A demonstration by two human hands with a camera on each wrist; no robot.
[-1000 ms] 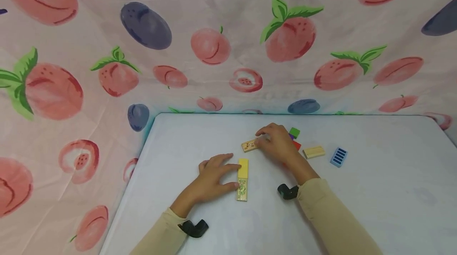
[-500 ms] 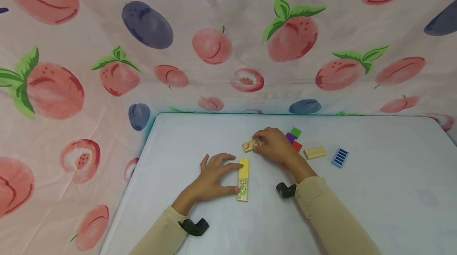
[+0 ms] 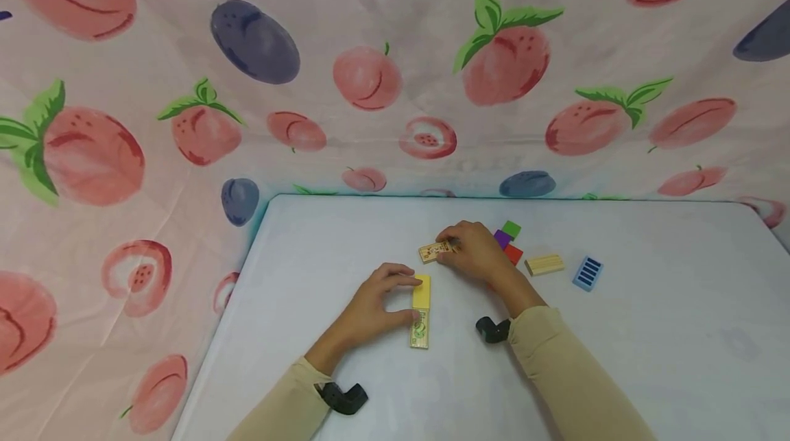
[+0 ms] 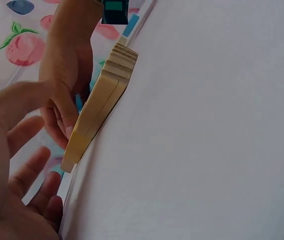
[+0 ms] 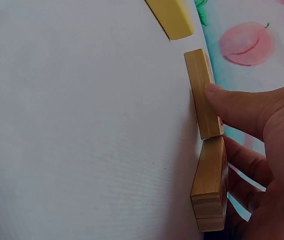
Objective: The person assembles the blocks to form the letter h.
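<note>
My right hand (image 3: 472, 249) pinches a flat wooden block (image 3: 433, 251) with a printed face, lying tilted on the table. In the right wrist view its thumb presses the block's side edge, and a second wooden block (image 5: 209, 185) touches the end. My left hand (image 3: 379, 304) hovers beside a yellow block (image 3: 422, 292) and a wooden block with a green print (image 3: 420, 329), lined up end to end. Thumb and index finger reach over their left edge in the head view. The left wrist view shows these fingers (image 4: 34, 170) apart from the blocks.
Right of my right hand lie a green piece (image 3: 511, 228), a purple piece (image 3: 502, 239) and a red piece (image 3: 513, 253), partly covered. Farther right are a plain wooden block (image 3: 544, 264) and a blue piece with dark bars (image 3: 588, 273). A fruit-print cloth (image 3: 426, 84) hangs behind the table.
My right hand has shifted slightly left and its grip has settled on the printed block. The fingers of my left hand have drawn together, and its thumb has moved slightly up.
</note>
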